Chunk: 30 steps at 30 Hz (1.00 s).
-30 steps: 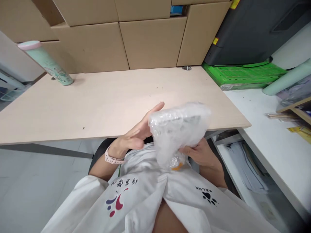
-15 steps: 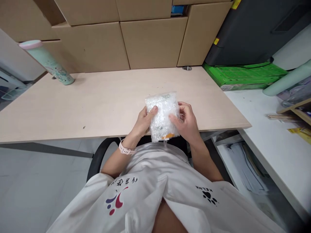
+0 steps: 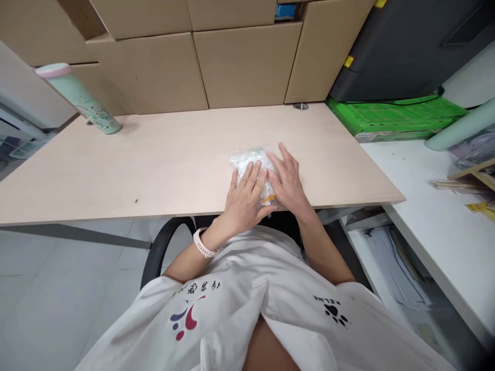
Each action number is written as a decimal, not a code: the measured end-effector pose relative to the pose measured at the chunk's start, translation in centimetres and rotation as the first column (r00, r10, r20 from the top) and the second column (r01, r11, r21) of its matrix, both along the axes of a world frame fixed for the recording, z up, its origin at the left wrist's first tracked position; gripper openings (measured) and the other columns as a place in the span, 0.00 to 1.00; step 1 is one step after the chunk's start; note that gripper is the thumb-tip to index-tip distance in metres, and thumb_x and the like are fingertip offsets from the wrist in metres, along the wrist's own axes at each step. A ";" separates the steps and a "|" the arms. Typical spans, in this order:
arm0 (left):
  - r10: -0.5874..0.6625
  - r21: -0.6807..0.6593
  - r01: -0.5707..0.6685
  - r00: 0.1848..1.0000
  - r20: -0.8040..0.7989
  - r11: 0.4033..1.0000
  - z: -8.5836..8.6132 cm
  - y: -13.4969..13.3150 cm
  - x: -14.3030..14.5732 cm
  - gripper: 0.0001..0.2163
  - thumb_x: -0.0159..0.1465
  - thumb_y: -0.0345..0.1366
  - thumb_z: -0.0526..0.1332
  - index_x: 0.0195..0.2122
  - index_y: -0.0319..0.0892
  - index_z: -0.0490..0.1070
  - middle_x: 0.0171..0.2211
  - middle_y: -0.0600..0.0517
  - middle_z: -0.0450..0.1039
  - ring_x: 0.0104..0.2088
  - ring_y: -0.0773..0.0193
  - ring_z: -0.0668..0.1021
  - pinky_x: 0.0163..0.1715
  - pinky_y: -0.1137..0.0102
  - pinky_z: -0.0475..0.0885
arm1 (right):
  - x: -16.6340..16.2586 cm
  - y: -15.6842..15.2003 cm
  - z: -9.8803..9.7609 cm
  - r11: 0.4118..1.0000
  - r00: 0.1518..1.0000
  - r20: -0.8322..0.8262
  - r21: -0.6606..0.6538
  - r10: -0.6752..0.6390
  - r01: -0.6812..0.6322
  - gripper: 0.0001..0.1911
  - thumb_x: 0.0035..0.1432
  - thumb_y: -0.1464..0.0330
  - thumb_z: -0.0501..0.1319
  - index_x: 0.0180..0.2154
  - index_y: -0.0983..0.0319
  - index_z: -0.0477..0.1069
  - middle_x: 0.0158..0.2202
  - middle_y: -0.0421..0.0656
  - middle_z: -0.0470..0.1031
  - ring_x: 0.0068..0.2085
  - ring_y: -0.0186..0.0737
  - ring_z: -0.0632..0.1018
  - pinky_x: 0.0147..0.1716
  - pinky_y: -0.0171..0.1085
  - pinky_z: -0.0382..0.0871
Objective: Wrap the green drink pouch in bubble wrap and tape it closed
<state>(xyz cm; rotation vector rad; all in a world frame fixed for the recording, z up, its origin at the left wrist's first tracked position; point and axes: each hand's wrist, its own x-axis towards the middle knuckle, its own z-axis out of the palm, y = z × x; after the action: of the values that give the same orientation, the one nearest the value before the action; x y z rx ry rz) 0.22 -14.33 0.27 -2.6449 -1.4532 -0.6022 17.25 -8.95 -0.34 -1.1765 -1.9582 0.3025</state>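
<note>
A clear plastic packet, wrinkled and bubble-wrap-like with an orange mark near its lower edge (image 3: 247, 156), lies at the front edge of the wooden desk (image 3: 174, 165). My left hand (image 3: 247, 196) rests flat on top of it, fingers spread, covering much of its middle. On its right side is my right hand (image 3: 286, 180), its fingers apart and its thumb side touching the wrap. What the packet contains cannot be made out.
A pale green tumbler (image 3: 85, 100) stands at the back left. Cardboard boxes (image 3: 247, 67) line the back. A green crate (image 3: 398, 116) sits under a dark case (image 3: 402, 51) on the right, beside a white side table (image 3: 433, 206).
The packet has gone from being held up between both hands to lying on the desk. My left hand has moved over its top and flattened; my right fingers have spread.
</note>
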 end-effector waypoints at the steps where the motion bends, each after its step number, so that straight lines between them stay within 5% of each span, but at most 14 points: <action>1: 0.000 -0.003 0.000 1.000 -0.008 1.000 -0.1 0.1 -0.1 0.42 0.68 0.56 0.56 0.73 0.33 0.43 0.74 0.32 0.44 0.75 0.42 0.46 0.71 0.42 0.42 | 0.0 0.0 -0.1 0.999 0.998 0.044 -0.014 0.036 -0.035 0.26 0.71 0.59 0.46 0.66 0.55 0.61 0.74 0.47 0.51 0.73 0.49 0.54 0.69 0.56 0.53; 8: -0.068 0.016 0.067 0.996 0.059 0.998 -1.0 0.9 -0.9 0.43 0.68 0.56 0.58 0.74 0.36 0.40 0.74 0.32 0.46 0.75 0.44 0.46 0.71 0.43 0.42 | -0.2 0.3 -0.7 0.994 0.998 0.040 -0.095 0.057 -0.053 0.27 0.72 0.58 0.43 0.67 0.53 0.61 0.75 0.43 0.51 0.74 0.49 0.54 0.69 0.59 0.54; 11: -0.085 0.037 0.082 0.991 0.107 0.996 -1.2 0.7 -1.0 0.42 0.68 0.55 0.58 0.74 0.39 0.39 0.74 0.33 0.46 0.75 0.44 0.47 0.71 0.43 0.41 | -0.1 -0.1 -0.6 0.996 0.999 -0.016 -0.070 0.051 -0.052 0.26 0.72 0.57 0.46 0.66 0.54 0.64 0.71 0.46 0.59 0.71 0.49 0.59 0.68 0.56 0.57; 16: -0.031 0.031 0.021 0.925 0.379 0.999 -1.6 -0.7 -1.7 0.41 0.67 0.54 0.61 0.74 0.46 0.42 0.76 0.36 0.36 0.75 0.42 0.42 0.70 0.41 0.48 | 0.0 -1.5 -0.8 0.981 0.935 -0.304 -0.116 -0.182 0.154 0.30 0.63 0.51 0.59 0.62 0.58 0.67 0.48 0.49 0.79 0.47 0.46 0.78 0.46 0.47 0.77; 20: 0.070 -0.096 -0.020 0.831 0.552 0.995 -1.6 -2.1 -1.6 0.36 0.69 0.48 0.61 0.73 0.53 0.45 0.76 0.42 0.34 0.75 0.43 0.45 0.69 0.42 0.52 | -0.3 -2.1 0.1 0.976 0.942 -0.322 -0.218 -0.095 0.024 0.33 0.58 0.52 0.66 0.61 0.59 0.69 0.43 0.46 0.80 0.38 0.42 0.80 0.37 0.42 0.78; 26: 0.023 -0.154 0.112 0.734 0.679 0.982 -0.6 -1.7 -0.1 0.36 0.69 0.42 0.62 0.74 0.53 0.44 0.76 0.42 0.38 0.75 0.48 0.47 0.70 0.46 0.53 | -1.4 -2.3 4.5 0.981 0.991 -0.130 0.192 -0.010 0.035 0.20 0.70 0.67 0.51 0.58 0.56 0.73 0.54 0.45 0.80 0.54 0.43 0.80 0.54 0.42 0.73; 30: 0.125 -0.226 0.103 0.586 0.801 0.969 -0.4 -0.6 -0.3 0.37 0.68 0.45 0.62 0.74 0.52 0.43 0.75 0.43 0.43 0.74 0.49 0.52 0.70 0.48 0.57 | -1.4 -2.0 5.3 0.966 0.991 0.069 0.240 -0.116 0.097 0.21 0.68 0.73 0.50 0.55 0.58 0.76 0.47 0.46 0.84 0.46 0.43 0.83 0.46 0.39 0.75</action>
<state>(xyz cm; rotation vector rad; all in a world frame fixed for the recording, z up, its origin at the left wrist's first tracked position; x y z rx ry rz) -0.12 -14.96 -0.12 -2.6147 -1.7990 -1.9700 15.85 -10.94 4.92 -1.1469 -1.9313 -0.0364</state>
